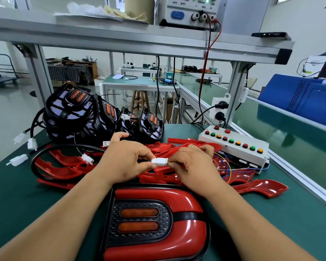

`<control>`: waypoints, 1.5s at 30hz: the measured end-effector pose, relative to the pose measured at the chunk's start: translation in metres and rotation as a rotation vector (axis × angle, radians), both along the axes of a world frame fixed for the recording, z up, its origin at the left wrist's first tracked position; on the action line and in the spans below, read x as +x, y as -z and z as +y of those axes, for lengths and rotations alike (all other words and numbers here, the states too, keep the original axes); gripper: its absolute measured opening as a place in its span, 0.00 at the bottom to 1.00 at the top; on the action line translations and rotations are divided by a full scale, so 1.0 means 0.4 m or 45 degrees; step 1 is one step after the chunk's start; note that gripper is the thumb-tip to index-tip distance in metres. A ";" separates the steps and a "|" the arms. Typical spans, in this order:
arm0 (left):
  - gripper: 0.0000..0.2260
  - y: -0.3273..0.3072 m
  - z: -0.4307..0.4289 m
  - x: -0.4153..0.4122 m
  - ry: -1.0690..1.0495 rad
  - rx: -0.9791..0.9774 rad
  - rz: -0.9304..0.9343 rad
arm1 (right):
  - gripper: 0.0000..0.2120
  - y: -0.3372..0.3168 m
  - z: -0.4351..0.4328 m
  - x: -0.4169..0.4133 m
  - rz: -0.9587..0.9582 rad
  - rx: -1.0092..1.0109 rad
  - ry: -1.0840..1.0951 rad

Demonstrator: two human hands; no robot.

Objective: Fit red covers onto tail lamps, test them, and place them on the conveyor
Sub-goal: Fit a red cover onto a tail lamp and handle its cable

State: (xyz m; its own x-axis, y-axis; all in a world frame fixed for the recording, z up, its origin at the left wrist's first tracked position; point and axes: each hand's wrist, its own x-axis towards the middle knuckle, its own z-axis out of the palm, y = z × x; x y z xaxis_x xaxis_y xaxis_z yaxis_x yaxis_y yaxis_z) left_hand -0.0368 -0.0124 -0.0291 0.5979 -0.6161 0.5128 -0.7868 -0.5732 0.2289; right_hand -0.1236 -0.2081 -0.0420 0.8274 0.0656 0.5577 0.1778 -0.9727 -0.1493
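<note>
Tail lamp (154,219) lies face up on the green bench mat (17,194), right in front of the person, below both wrists. Near edge is cut by the frame.

Progress, as a judgement:
- The red cover (186,200) looks seated on this lamp, so fitting is done for this unit.
- Testing looks like the step in hand. The left hand (124,162) and right hand (192,166) each pinch one end of the white connector (161,162) with fingertips, just above the lamp's far edge. The halves look joined or nearly so; cannot tell if fully seated.
- Thin coloured wires run from the right-hand side toward the button test box (235,146).
- The amber lenses look unlit and no button is being pressed.
- Placing on the conveyor (282,125), at the person's right, is not yet done.
- Plenty is left: bare black lamps (73,110) are stacked at the back left, and loose red covers (64,166) are piled between them and the hands.

Orientation: the lamp's long axis seems to run left to right across the person, and the amber bars lie the same way. The cover's rounded closed end points right, toward the conveyor; the open end points left. The connector also lies left to right.
</note>
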 end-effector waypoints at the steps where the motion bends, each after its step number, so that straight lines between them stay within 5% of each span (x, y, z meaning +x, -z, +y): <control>1: 0.04 0.001 0.001 0.001 0.009 0.000 0.010 | 0.06 -0.001 0.000 0.002 0.010 -0.005 -0.007; 18: 0.05 0.009 0.006 0.005 0.035 -0.021 0.127 | 0.07 0.013 -0.002 0.027 0.063 -0.003 -0.058; 23: 0.24 -0.079 0.060 -0.054 0.141 -0.182 0.399 | 0.08 0.021 -0.009 0.023 -0.010 0.002 0.055; 27: 0.55 -0.088 0.135 -0.153 0.287 0.473 0.768 | 0.12 0.025 -0.029 0.032 0.024 -0.061 0.146; 30: 0.62 -0.033 0.170 -0.197 0.237 0.706 0.629 | 0.12 0.025 -0.030 0.036 0.032 -0.100 0.154; 45: 0.63 -0.023 0.128 -0.135 0.065 0.702 0.344 | 0.13 -0.015 -0.079 0.069 0.117 -0.055 0.361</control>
